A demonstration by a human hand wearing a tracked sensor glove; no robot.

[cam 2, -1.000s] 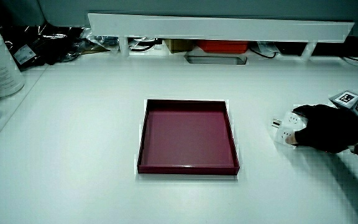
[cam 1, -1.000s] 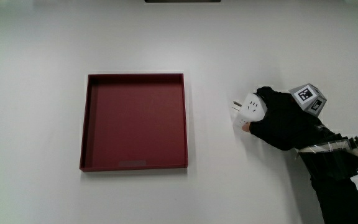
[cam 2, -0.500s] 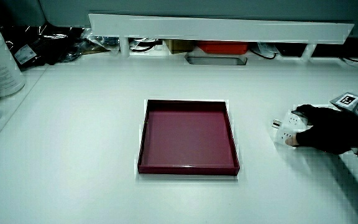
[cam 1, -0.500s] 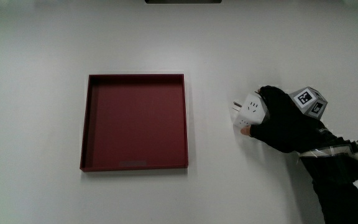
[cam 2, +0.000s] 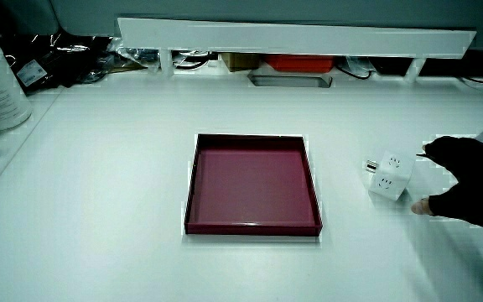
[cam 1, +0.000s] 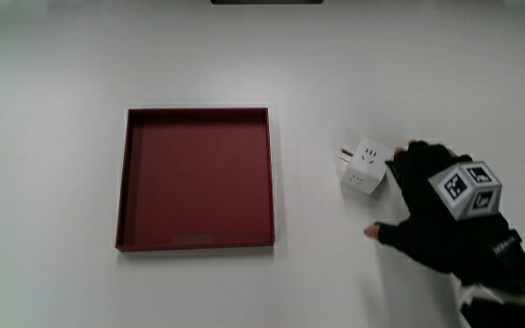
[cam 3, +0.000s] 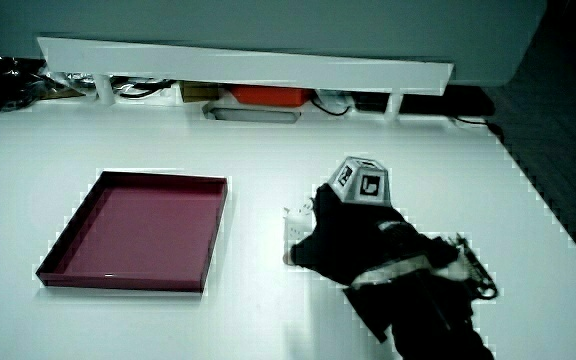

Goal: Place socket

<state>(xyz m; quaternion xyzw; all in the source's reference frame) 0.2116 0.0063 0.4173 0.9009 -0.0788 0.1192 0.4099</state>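
- Resting on the table point(cam 1: 53, 55), the socket point(cam 1: 364, 167) is a white cube with slot holes on its upper and side faces and a small plug stub on the side that faces the tray point(cam 1: 196, 179).
- It sits on bare table between the tray and the hand point(cam 1: 431, 211), outside the tray and a clear gap away from its rim.
- In a side view the socket point(cam 2: 389, 174) stands free on the table, with a strip of white showing between it and the hand point(cam 2: 470, 190).
- The hand lies just beside the socket, a little nearer the person, palm down over the table.
- Its fingers point(cam 1: 414, 159) are released and loosely spread, holding nothing; the thumb tip points toward the tray.
- A patterned cube point(cam 1: 468, 189) sits on the back of the hand.
- In a side view the hand point(cam 3: 353, 240) covers most of the socket point(cam 3: 294, 226), so only a white edge shows.
- The tray is dark red, square and shallow.
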